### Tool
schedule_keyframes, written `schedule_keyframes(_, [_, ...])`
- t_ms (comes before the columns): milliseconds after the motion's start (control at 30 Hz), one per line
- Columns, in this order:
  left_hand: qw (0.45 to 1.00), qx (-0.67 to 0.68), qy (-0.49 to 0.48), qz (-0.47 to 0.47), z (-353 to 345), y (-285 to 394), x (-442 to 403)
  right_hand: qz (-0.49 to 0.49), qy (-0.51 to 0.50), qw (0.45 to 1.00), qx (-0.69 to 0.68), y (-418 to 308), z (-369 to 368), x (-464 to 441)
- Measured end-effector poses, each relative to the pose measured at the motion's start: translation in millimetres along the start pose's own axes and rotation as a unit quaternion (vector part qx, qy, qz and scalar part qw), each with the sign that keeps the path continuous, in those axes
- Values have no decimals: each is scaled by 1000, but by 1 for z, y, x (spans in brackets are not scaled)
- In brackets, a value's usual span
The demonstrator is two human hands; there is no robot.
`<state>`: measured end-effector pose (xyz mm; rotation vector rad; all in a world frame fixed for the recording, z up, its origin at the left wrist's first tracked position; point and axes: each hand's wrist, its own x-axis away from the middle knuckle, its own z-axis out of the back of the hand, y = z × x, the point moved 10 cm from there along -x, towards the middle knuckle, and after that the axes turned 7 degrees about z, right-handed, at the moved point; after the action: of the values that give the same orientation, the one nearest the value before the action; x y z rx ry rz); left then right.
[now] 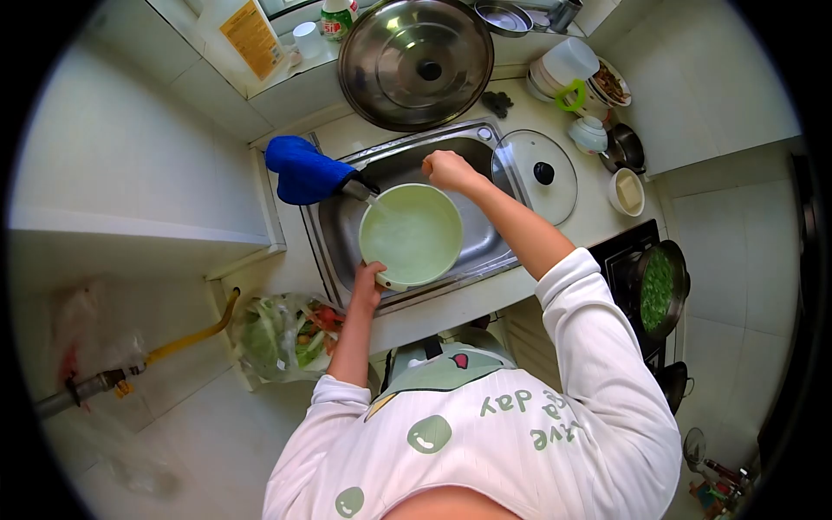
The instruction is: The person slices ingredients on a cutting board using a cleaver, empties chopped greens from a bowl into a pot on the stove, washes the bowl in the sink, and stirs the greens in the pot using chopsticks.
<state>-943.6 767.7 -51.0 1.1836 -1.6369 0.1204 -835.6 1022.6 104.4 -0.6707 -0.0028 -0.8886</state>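
Observation:
A pale green basin (pixel 412 236) with water in it sits over the steel sink (pixel 478 247). From the tap (pixel 357 191), which is wrapped in a blue cloth (pixel 303 171), water runs into the basin. My left hand (pixel 371 282) grips the basin's near-left rim, thumb on top. My right hand (pixel 448 170) is closed above the far part of the sink, beyond the basin and apart from it. Whether anything is inside its curled fingers is hidden.
A large steel lid (pixel 416 65) leans behind the sink. A glass lid (pixel 535 178) overlaps the sink's right edge. Bowls (pixel 626 192) stand farther right, near a pan of chopped greens (pixel 659 290) on the stove. A bag of vegetables (pixel 282 334) hangs lower left.

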Motion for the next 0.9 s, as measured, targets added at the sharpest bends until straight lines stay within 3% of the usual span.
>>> schedule_keyframes(167, [1000,-16,-16,0,6,-3,0,12,29,1000,1,6,-12,-7])
schedule_keyframes(267, [999,-36,-15,8,13,-5,-2,1,-10,999,34,1,-17,-13])
schedule_keyframes(333, [999,-49,-12,12,12,-4,0,99,46,994,-18,-22,-8,-16])
schedule_keyframes(367, [999,-50,-15,9,11,-3,2,99,46,994,-18,-25,-8,-19])
schedule_keyframes(433, [998,-52,-18,5,8,-4,4,173,-25,970,-170,-70,-4,-17])
schedule_keyframes(567, [999,-38,16,9,11,-5,11,250,-82,945,-194,-128,2,-38])
schedule_keyframes(633, [998,-43,37,19,15,-7,14,278,19,955,-105,-144,18,-59])
schedule_keyframes(700, [999,-31,7,8,13,-8,12,314,134,932,-121,-158,44,-76])
schedule_keyframes(733, [999,-32,8,8,14,-9,11,283,162,941,-88,-164,51,-85])
schedule_keyframes(833, [999,-38,4,5,13,-11,8,262,140,951,-88,-188,40,-102])
schedule_keyframes(900, [999,-32,-5,28,12,-16,6,276,56,956,-88,-198,7,-109])
